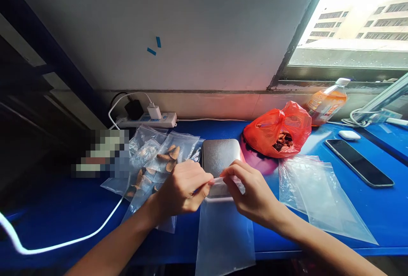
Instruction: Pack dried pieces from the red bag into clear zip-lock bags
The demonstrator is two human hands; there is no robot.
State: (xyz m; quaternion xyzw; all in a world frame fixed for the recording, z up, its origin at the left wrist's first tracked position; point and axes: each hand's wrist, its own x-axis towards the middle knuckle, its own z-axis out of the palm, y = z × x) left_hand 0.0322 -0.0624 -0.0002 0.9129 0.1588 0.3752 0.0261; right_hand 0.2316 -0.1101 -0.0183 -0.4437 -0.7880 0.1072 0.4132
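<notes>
My left hand and my right hand both pinch the top edge of a clear plastic zip bag that hangs down over the front edge of the blue table. The fingers of both hands are closed on the bag's rim, close together. Right behind the hands sits a small metal scale. To the left lie several clear bags filled with brown pieces. An open red plastic bag with brown pieces inside sits to the right of the scale.
A stack of clear bags lies at the right. A black phone, a white earbud case and an orange drink bottle are at the far right. A power strip with chargers lies by the wall; a white cable crosses the left.
</notes>
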